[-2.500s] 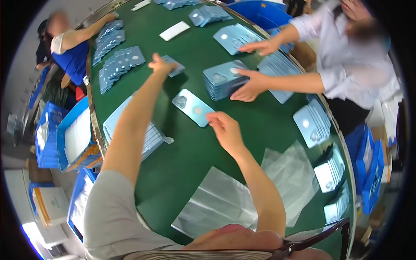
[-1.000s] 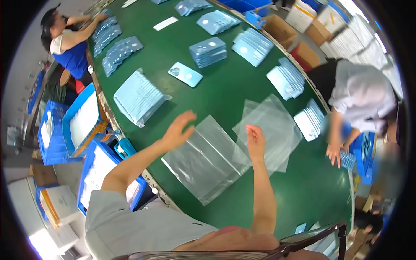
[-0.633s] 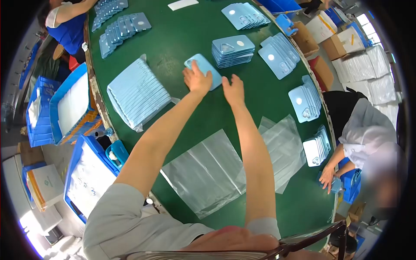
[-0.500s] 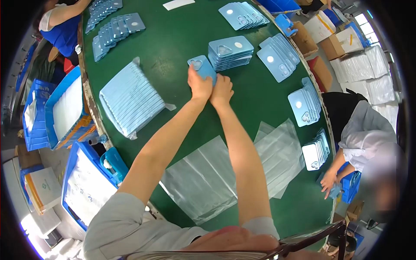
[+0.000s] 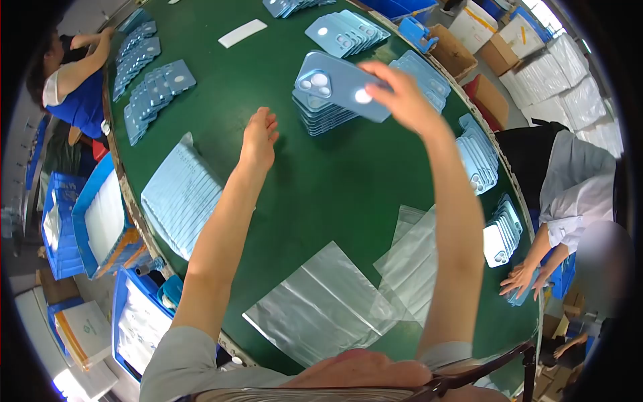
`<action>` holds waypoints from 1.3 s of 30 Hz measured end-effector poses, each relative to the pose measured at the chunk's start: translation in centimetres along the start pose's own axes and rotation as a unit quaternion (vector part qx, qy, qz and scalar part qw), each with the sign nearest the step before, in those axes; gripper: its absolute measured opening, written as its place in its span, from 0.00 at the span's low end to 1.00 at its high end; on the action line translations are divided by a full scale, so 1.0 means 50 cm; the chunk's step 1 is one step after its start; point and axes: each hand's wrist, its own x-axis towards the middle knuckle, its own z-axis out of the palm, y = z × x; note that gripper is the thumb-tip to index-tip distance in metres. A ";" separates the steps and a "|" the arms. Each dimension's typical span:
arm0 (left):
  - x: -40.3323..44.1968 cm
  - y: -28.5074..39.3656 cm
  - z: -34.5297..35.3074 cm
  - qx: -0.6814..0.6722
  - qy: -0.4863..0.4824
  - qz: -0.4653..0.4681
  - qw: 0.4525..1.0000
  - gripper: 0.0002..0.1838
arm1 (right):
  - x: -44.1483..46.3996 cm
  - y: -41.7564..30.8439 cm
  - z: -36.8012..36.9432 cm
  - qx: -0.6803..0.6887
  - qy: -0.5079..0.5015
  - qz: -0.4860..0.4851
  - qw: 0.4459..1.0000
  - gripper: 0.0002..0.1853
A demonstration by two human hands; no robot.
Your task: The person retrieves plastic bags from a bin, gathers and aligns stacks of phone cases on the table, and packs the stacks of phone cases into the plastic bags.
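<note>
My right hand [image 5: 405, 100] grips one end of a light blue phone case [image 5: 338, 84], raised and tilted above the table. The case has a triangular camera area with round openings and a white circle. Just below and behind it stands a stack of similar cases [image 5: 320, 120], partly hidden. My left hand [image 5: 259, 141] is over the green table, left of that stack, with fingers loosely curled and nothing in them. Left of my left forearm lies a wrapped bundle of flat blue pieces [image 5: 177, 197]. Clear plastic bags [image 5: 321, 305] lie between my forearms.
Fanned cases [image 5: 345, 33] line the table's right side, with more fans [image 5: 159, 100] at the left edge. A white strip [image 5: 242, 33] lies near the top. Co-workers sit at both sides; one person's hands [image 5: 522, 281] are at the right edge. Blue bins [image 5: 100, 211] flank the left.
Both hands were together on a case beside the stack. My right hand has lifted a case up and right over the stack; my left hand has let go and moved left. The view has shifted.
</note>
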 end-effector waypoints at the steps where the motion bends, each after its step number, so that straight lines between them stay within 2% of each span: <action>1: 0.040 -0.012 0.010 0.031 0.030 -0.040 0.998 0.33 | 0.045 -0.015 -0.037 -0.094 -0.071 0.020 0.993 0.18; 2: 0.067 -0.019 0.021 0.063 0.059 -0.079 0.993 0.33 | 0.090 -0.014 -0.049 -0.111 -0.132 0.060 0.983 0.19; 3: 0.070 -0.025 0.034 0.069 0.049 -0.078 0.993 0.33 | 0.133 -0.005 -0.041 -0.231 -0.175 0.028 0.957 0.19; 5: 0.045 -0.044 0.051 -0.040 0.061 -0.126 0.989 0.33 | 0.199 0.021 0.018 -0.339 -0.219 0.054 0.913 0.19; 6: 0.030 -0.046 0.057 -0.036 0.051 -0.128 0.990 0.33 | 0.219 0.033 0.049 -0.401 -0.237 0.069 0.882 0.19; 7: 0.012 -0.046 0.063 -0.126 0.050 -0.186 0.973 0.32 | 0.226 0.062 0.082 -0.438 -0.255 0.064 0.860 0.20; 8: 0.006 -0.054 0.069 -0.213 0.050 -0.248 0.944 0.32 | 0.226 0.108 0.117 -0.399 -0.250 0.071 0.879 0.20; 9: 0.009 -0.072 0.072 -0.215 0.043 -0.260 0.941 0.32 | 0.215 0.128 0.132 -0.299 -0.238 0.112 0.917 0.22; 11: 0.013 -0.098 0.062 -0.283 0.033 -0.231 0.930 0.33 | 0.207 0.163 0.148 -0.264 -0.169 0.142 0.939 0.25; 12: 0.018 -0.092 0.066 -0.295 0.052 -0.236 0.924 0.28 | 0.207 0.164 0.143 -0.247 -0.186 0.158 0.938 0.26; 13: 0.032 -0.103 0.061 -0.298 0.054 -0.243 0.922 0.28 | 0.211 0.156 0.133 -0.229 -0.202 0.175 0.936 0.27; 14: 0.048 -0.113 0.056 -0.280 0.041 -0.219 0.934 0.20 | 0.218 0.141 0.129 -0.244 -0.226 0.221 0.917 0.28; 15: 0.063 -0.117 0.061 -0.264 0.026 -0.191 0.945 0.12 | 0.213 0.144 0.124 -0.248 -0.228 0.223 0.915 0.28; 16: 0.066 -0.088 0.084 -0.354 0.088 -0.237 0.900 0.07 | 0.207 0.148 0.118 -0.223 -0.217 0.233 0.922 0.29; 17: 0.077 -0.076 0.105 -0.358 0.088 -0.238 0.898 0.07 | 0.201 0.151 0.111 -0.195 -0.205 0.241 0.928 0.30; 19: 0.101 -0.072 0.126 -0.271 0.146 -0.250 0.918 0.09 | 0.183 0.174 0.103 -0.181 -0.217 0.241 0.929 0.32; 20: 0.110 -0.071 0.129 -0.273 0.144 -0.254 0.917 0.09 | 0.172 0.191 0.101 -0.151 -0.184 0.253 0.938 0.33; 22: 0.134 -0.073 0.126 -0.150 0.093 -0.299 0.938 0.10 | 0.152 0.199 0.082 -0.140 -0.140 0.259 0.945 0.35; 25: 0.139 -0.076 0.131 -0.080 0.071 -0.272 0.956 0.14 | 0.171 0.212 0.064 -0.161 -0.189 0.240 0.939 0.37; 26: 0.169 -0.114 0.080 -0.112 0.007 -0.255 0.960 0.13 | 0.161 0.179 0.049 -0.097 -0.192 0.286 0.934 0.40; 27: 0.191 -0.158 0.040 -0.144 -0.060 -0.239 0.958 0.13 | 0.149 0.166 0.037 -0.099 -0.177 0.300 0.932 0.40; 28: 0.148 -0.152 0.061 -0.139 -0.076 -0.247 0.956 0.13 | 0.144 0.158 0.029 -0.081 -0.180 0.327 0.924 0.46; 29: 0.085 -0.123 0.085 -0.192 -0.030 -0.295 0.935 0.14 | 0.145 0.162 0.030 -0.060 -0.187 0.352 0.915 0.51; 30: 0.051 -0.107 0.104 -0.243 0.020 -0.342 0.907 0.16 | 0.151 0.172 0.033 -0.061 -0.188 0.349 0.916 0.53; 31: 0.057 -0.115 0.111 -0.242 0.016 -0.352 0.904 0.16 | 0.158 0.186 0.037 -0.062 -0.193 0.348 0.915 0.54; 33: 0.081 -0.138 0.111 -0.261 -0.062 -0.270 0.925 0.30 | 0.185 0.238 0.048 -0.032 -0.257 0.389 0.884 0.55; 35: 0.093 -0.132 0.126 -0.284 -0.061 -0.294 0.910 0.35 | 0.199 0.306 0.072 0.008 -0.302 0.404 0.864 0.56; 37: 0.078 -0.112 0.128 -0.258 -0.061 -0.336 0.904 0.36 | 0.109 0.197 0.046 0.006 -0.272 0.344 0.899 0.58; 38: 0.070 -0.116 0.121 -0.206 -0.080 -0.322 0.921 0.34 | 0.084 0.199 0.058 0.036 -0.249 0.346 0.904 0.62; 39: 0.048 -0.108 0.127 -0.206 -0.082 -0.326 0.919 0.34 | 0.064 0.191 0.067 0.005 -0.249 0.327 0.912 0.65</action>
